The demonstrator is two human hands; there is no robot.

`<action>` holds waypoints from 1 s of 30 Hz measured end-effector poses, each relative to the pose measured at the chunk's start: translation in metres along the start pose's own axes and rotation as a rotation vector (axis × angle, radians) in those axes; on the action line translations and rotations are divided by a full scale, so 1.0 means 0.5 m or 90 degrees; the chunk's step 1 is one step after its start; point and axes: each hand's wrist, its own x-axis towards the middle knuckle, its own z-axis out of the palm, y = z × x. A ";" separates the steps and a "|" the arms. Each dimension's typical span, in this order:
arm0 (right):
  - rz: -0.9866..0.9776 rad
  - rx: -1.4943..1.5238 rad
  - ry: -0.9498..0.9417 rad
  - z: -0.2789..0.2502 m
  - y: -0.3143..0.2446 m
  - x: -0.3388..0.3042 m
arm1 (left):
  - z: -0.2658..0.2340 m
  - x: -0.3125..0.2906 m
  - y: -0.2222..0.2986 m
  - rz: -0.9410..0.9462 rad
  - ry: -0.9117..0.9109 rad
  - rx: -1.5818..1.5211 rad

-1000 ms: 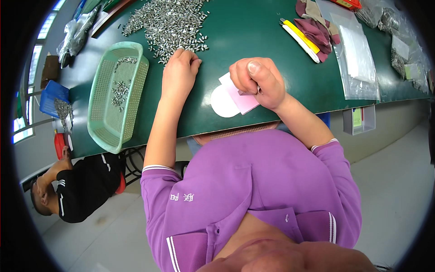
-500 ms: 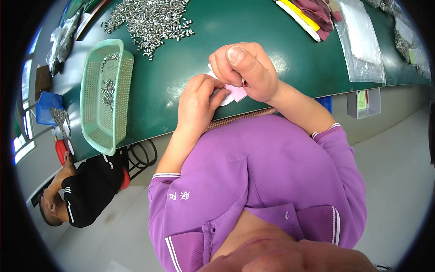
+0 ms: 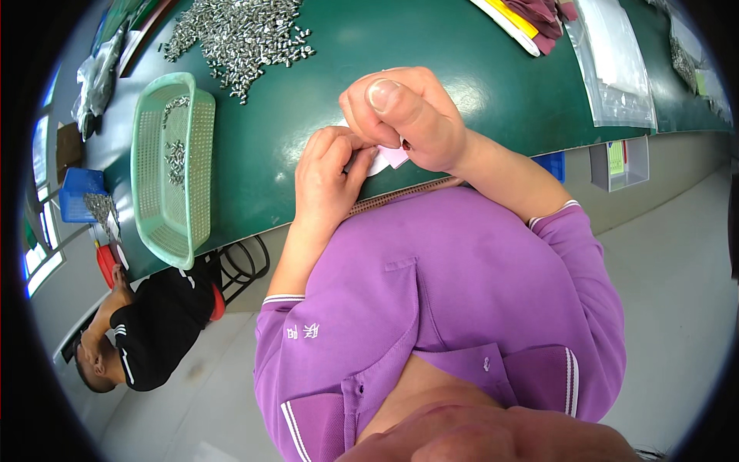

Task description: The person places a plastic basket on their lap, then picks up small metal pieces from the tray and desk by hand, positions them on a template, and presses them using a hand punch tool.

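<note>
My left hand (image 3: 325,175) is closed in a pinch, its fingertips meeting the underside of my right fist. What the pinch holds is hidden. My right hand (image 3: 412,115) is curled into a fist, thumb on top; a small dark spot shows at its lower edge, and I cannot make out what is inside. Beneath and between the two hands, a pale pink and white paper slip (image 3: 394,157) shows in part near the table's front edge. Beyond the hands lies a heap of small silver metal cylinders (image 3: 245,40).
The green table (image 3: 269,165) carries a pale green plastic basket (image 3: 202,165) holding some metal pieces. Clear plastic bags (image 3: 613,65) and maroon cloth (image 3: 539,19) lie at the far right. A blue bin (image 3: 80,192) stands at the left. A co-worker in black (image 3: 165,327) sits at lower left.
Both hands stay close together in the same closed grips, shifted slightly left in the picture. The basket and metal heap also shift left, with the view itself moving a little.
</note>
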 end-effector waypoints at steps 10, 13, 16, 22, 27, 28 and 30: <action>-0.004 0.063 -0.024 -0.006 -0.001 -0.003 | 0.002 0.002 -0.002 0.014 0.001 0.009; 0.011 0.045 -0.039 -0.004 0.000 -0.005 | 0.004 -0.004 -0.009 0.002 -0.006 0.016; 0.006 0.040 -0.041 -0.003 0.000 -0.004 | 0.005 -0.003 -0.011 0.022 0.007 0.023; -0.014 0.039 -0.023 -0.004 0.004 -0.005 | 0.008 -0.001 -0.012 0.029 0.018 0.012; 0.029 0.023 -0.006 0.003 0.007 -0.001 | 0.010 -0.003 -0.014 0.025 0.016 0.029; 0.029 0.023 -0.005 0.008 0.007 0.000 | 0.010 -0.004 -0.014 0.025 0.015 0.029; 0.056 0.028 0.003 0.015 0.008 0.003 | 0.011 -0.006 -0.017 -0.004 0.009 0.006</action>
